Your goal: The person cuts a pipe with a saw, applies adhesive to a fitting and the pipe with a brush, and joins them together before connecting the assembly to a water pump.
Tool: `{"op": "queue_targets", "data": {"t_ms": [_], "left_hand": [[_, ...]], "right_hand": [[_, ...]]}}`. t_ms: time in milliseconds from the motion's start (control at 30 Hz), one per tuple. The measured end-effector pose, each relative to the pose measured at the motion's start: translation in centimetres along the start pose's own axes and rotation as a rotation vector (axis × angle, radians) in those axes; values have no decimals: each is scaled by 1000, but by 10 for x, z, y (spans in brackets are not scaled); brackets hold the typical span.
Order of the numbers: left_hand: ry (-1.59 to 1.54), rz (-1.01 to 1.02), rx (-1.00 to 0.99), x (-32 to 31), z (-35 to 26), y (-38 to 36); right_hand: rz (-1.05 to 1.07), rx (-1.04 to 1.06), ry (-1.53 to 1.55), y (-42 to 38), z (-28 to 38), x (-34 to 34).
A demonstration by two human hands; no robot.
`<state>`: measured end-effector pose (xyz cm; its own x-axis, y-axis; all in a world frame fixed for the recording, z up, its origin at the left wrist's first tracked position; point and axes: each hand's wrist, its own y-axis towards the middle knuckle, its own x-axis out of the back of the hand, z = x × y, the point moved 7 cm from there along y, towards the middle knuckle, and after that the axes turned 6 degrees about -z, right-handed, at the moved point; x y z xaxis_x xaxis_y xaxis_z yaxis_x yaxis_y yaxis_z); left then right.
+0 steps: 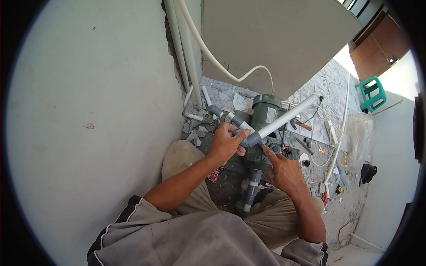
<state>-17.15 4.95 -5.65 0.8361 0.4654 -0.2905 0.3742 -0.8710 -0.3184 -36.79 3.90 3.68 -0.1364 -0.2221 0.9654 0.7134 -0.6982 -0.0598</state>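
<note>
My left hand (231,138) is closed round a grey PVC pipe fitting (254,139), thumb on top. A long white PVC pipe (290,116) runs from this fitting up to the right. A shorter assembly of white pipe and grey couplings (235,119) extends up to the left. My right hand (286,172) has its index finger stretched out, its tip at the fitting's lower right side; I see nothing held in it. Beneath both hands stands a dark green water pump (266,114), partly hidden by the white pipe. Grey fittings on a pipe (252,188) come out of its near side.
White pipes (188,57) run down the broken wall at the left, with rubble (202,131) at their foot. A hammer (303,126), a power strip (330,132), cables and plastic wrapping (359,135) lie to the right. A green stool (372,94) is farther back.
</note>
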Motion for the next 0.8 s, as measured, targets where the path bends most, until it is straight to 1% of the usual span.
{"op": "queue_targets", "data": {"t_ms": [67,167,200,333,400,467,533,567,633,700,767,800], "left_hand": [[11,38,9,13,-13,-5],[3,125,-4,36,-22,-14],[-4,160,-14,44,-24,-19],[-100,166,-20,87,-24,-31],[-158,124,-16,109,-28,-36],[-159,106,-9,127,-32,-38],[-106,61,-18,145,-21,-32],[-81,41,-28,152,-14,-27],[-6,68,6,159,1,-20],[92,75,15,163,18,-10],[248,116,14,156,30,1],[327,135,13,153,36,7]], "right_hand": [[94,-51,237,8,-3,-12],[348,-367,1143,31,-7,-57],[344,-442,1425,42,3,-66],[382,-418,1882,88,38,-103],[388,-377,2081,101,45,-118],[357,-354,2155,104,35,-135],[283,-371,2178,100,23,-131],[205,-372,2154,96,9,-124],[50,-375,2095,83,-28,-106],[-219,-432,1926,68,-73,-80],[-423,-566,1715,43,-100,-45],[-498,-541,1690,34,-107,-29]]}}
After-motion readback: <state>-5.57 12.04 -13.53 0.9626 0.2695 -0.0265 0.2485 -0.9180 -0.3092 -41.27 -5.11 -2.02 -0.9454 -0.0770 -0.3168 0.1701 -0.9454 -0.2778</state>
